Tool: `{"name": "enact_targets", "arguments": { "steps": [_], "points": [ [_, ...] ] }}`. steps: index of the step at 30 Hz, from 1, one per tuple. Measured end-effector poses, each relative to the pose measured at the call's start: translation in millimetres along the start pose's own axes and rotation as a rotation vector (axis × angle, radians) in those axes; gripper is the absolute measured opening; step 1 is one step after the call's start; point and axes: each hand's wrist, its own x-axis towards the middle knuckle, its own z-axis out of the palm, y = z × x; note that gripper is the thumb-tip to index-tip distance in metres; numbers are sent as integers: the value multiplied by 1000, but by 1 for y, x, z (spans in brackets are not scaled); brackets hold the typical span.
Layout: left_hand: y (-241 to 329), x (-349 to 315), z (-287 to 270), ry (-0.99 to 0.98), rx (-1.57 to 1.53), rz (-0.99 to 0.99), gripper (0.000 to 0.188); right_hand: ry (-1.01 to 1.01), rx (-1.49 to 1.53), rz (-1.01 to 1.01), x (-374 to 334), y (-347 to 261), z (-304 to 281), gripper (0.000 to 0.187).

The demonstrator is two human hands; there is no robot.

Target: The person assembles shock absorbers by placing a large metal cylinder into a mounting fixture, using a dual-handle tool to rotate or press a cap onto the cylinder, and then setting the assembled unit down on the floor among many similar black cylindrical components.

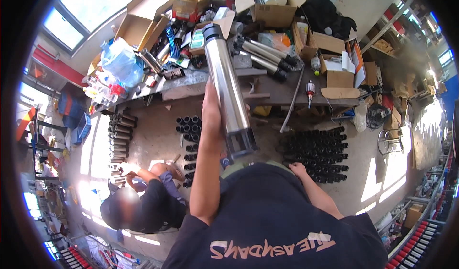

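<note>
My left hand (pixel 212 111) is closed around a long stainless steel cylinder (pixel 224 80) with black end pieces, probably a pump body. The cylinder is held up in front of me, tilted, its far end over the bench and its open black cage end near my waist. My fingers on its far side are mostly hidden. Low at my right side, my right hand (pixel 297 169) hangs with fingers loosely apart, and nothing shows in it. It is nearest to the rows of black cylindrical parts (pixel 318 154) on the floor.
A cluttered workbench (pixel 282 89) stands ahead with cardboard boxes (pixel 272 13), several steel cylinders (pixel 265 56) and a plastic bag (pixel 122 63). A rod (pixel 292 99) leans on its edge. Left, another person (pixel 153 197) crouches by stacked cylinders (pixel 122 132); black tubes (pixel 189 128) stand between us.
</note>
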Motion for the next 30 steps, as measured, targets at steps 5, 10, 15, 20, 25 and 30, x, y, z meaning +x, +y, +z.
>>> {"name": "enact_targets", "arguments": {
  "steps": [5, 10, 15, 20, 25, 30],
  "points": [
    [-13, -7, -4, -186, -585, -88, 72, -78, 56, 59, 0, -2, -10, 47],
    [-42, 4, -22, -25, -448, -195, 73, -59, -57, -6, 12, 4, -23, 39],
    [-29, 6, -25, 80, -268, -217, 75, -58, 4, -2, 14, -4, -32, 34],
    [-19, 4, -28, -76, -434, -168, 76, -75, 7, -24, 8, -22, -32, 35],
    [-11, 11, -11, -193, -581, -39, 70, -76, -15, -87, 14, -22, -22, 35],
    [24, 1, 2, 100, -127, 112, 72, -104, 40, -16, 15, -21, -25, 33]
  ]
}}
